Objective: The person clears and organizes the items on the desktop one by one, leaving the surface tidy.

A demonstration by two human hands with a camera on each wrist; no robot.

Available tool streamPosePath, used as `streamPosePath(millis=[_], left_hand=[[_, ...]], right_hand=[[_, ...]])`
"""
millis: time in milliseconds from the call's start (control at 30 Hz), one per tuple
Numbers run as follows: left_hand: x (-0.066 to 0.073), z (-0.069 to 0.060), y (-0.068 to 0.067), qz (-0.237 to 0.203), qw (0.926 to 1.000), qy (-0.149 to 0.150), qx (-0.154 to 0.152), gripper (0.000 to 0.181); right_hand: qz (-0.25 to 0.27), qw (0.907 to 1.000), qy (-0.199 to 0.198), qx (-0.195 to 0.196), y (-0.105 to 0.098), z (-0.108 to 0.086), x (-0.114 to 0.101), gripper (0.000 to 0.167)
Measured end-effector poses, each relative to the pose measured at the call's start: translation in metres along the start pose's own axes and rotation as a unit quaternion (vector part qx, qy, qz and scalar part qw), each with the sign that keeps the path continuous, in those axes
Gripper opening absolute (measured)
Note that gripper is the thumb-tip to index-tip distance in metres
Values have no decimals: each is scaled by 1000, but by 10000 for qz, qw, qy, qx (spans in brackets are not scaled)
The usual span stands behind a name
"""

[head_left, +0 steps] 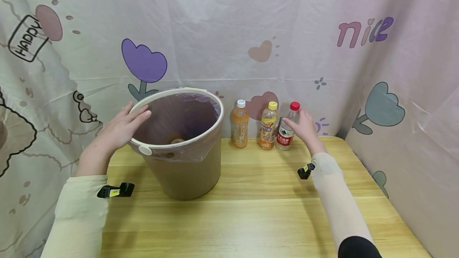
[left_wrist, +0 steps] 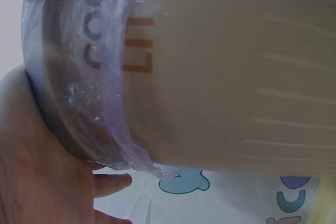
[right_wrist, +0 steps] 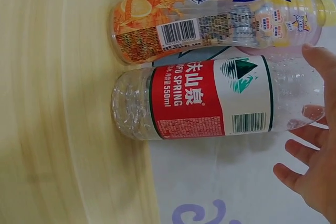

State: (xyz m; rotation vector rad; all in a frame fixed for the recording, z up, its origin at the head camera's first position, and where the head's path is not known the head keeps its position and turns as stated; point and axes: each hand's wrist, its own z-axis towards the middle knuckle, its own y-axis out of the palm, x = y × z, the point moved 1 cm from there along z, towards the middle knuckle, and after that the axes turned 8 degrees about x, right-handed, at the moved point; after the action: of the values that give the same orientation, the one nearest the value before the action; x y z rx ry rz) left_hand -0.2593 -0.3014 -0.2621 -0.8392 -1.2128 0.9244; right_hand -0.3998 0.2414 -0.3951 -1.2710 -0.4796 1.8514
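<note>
A brown-grey trash bin (head_left: 190, 170) with a pale rim and a clear plastic liner (left_wrist: 86, 108) stands upright on the table. Against its rim, at the left side, rests my left hand (head_left: 122, 126), fingers extended over the edge. On the right, an upright clear water bottle (right_wrist: 189, 100) with a red cap and red-and-white label stands at the back of the table. My right hand (head_left: 306, 128) is around its upper part, thumb on one side and spread fingers on the other, not closed on it. Part of a finger shows behind the clear plastic.
Beside the water bottle stands a yellow-capped drink bottle (head_left: 267, 128). Farther left is a white-capped orange bottle (head_left: 240, 126), near the bin. Something round (head_left: 177, 141) lies inside the bin. A printed curtain (head_left: 222, 31) hangs directly behind the wooden table (head_left: 244, 226).
</note>
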Motion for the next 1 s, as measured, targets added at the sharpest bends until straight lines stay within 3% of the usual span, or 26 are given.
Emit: streamPosePath(millis=[167,400,700,1000], left_hand=[[0,0,0,-37,10000,10,-1,68],[0,0,0,-58,10000,30,1,68],[-1,0,0,-79,10000,46,-14,68],[-1,0,-1,-26,10000,54,-12,70]], right_hand=[[76,10000,-18,54,-2,-5,-1,91],[43,9994,-198,277,-3,-12,0,77],[-229,9987,-361,291,-2,-25,-1,88],[-485,9955,-695,416,-3,-43,-8,86]])
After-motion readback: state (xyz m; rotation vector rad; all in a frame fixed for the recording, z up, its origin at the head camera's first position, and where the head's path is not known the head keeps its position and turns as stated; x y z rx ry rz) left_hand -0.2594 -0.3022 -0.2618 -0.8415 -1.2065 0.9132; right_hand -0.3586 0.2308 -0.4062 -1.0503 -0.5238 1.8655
